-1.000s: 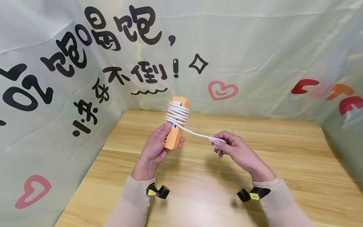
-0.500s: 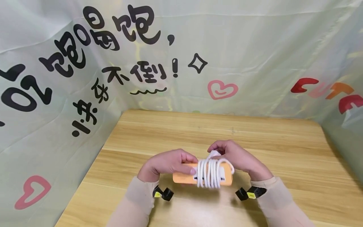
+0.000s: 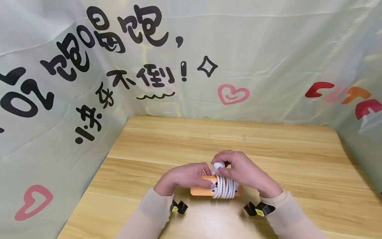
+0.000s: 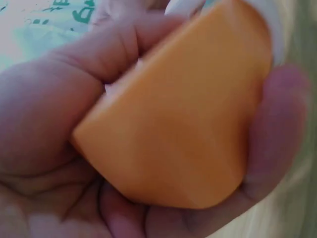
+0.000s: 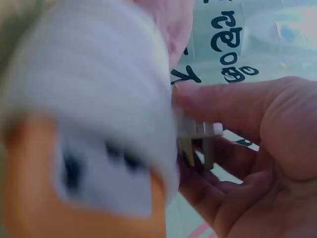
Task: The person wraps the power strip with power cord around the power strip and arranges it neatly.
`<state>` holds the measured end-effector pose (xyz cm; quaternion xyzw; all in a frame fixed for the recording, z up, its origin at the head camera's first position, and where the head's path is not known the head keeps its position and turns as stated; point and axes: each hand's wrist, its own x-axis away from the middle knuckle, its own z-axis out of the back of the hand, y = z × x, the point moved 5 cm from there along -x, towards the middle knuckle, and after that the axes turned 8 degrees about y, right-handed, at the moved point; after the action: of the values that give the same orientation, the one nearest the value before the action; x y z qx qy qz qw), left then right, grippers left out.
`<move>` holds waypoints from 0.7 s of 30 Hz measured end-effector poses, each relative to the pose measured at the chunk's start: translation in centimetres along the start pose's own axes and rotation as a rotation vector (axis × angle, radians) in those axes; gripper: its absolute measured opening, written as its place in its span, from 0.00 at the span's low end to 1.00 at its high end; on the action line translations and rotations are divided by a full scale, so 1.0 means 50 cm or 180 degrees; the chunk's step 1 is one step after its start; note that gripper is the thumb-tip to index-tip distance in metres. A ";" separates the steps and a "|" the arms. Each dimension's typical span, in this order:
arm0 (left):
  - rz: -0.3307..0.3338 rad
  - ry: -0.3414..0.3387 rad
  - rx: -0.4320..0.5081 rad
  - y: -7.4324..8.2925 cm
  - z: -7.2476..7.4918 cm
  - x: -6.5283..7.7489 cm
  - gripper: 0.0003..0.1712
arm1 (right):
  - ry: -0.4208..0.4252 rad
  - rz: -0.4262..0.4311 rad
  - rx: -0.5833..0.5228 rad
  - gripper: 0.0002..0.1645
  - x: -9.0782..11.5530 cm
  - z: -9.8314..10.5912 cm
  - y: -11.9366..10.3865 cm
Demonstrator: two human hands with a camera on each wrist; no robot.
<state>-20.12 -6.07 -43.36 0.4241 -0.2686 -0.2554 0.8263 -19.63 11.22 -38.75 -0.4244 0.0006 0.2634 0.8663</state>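
My left hand (image 3: 188, 176) grips one end of an orange power strip (image 3: 201, 191), thumb on its socket face and fingers curled around the far side. In the left wrist view the strip's plain orange end (image 4: 183, 124) fills the palm. Several turns of white cord (image 3: 225, 187) wrap the strip's other half. Behind the strip, my right hand (image 3: 246, 171) pinches the white plug (image 3: 219, 166) at the cord's end. Metal prongs (image 5: 208, 151) of that plug show between the right thumb and fingers in the right wrist view, where the wound cord is blurred.
Both hands work above a wooden table (image 3: 167, 142). Pale fabric walls (image 3: 268, 66) with printed lettering and hearts stand behind it and at both sides. A small black camera (image 3: 182, 207) sits on the left wrist, another (image 3: 250, 209) on the right.
The strip has turned from upright to lying crosswise and come lower, nearer the body. The plug, held out to the right on a stretched cord earlier, is now close behind the strip.
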 end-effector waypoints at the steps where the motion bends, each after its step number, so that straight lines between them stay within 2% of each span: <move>1: 0.0028 0.0095 -0.0022 -0.001 0.002 -0.002 0.21 | 0.0087 0.0104 0.0114 0.17 0.000 -0.001 -0.005; 6: 0.0027 0.0498 -0.0050 -0.006 0.010 -0.009 0.33 | 0.0317 0.0504 0.0456 0.20 -0.001 -0.007 -0.021; 8: 0.0008 0.0639 0.0014 -0.009 0.012 -0.011 0.31 | 0.0348 0.0550 0.0508 0.22 -0.001 -0.007 -0.022; 11: 0.0023 0.0819 0.0220 -0.017 0.011 -0.016 0.28 | 0.0359 0.0460 0.0517 0.25 0.001 -0.006 -0.016; 16: 0.0194 0.1113 0.1087 -0.034 0.005 -0.026 0.28 | 0.0520 0.0185 0.0498 0.27 0.008 0.003 0.005; 18: 0.0294 0.1259 0.1540 -0.041 0.003 -0.032 0.28 | 0.0675 -0.0019 0.0548 0.25 0.012 0.010 0.019; 21: 0.0386 0.1488 0.1976 -0.052 0.003 -0.041 0.26 | 0.0841 -0.0416 0.0653 0.24 0.017 0.022 0.043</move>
<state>-22.22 -6.13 -45.94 0.6839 -0.1621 -0.0093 0.7113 -20.12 13.51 -39.80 -0.3639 0.1138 0.1471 0.9127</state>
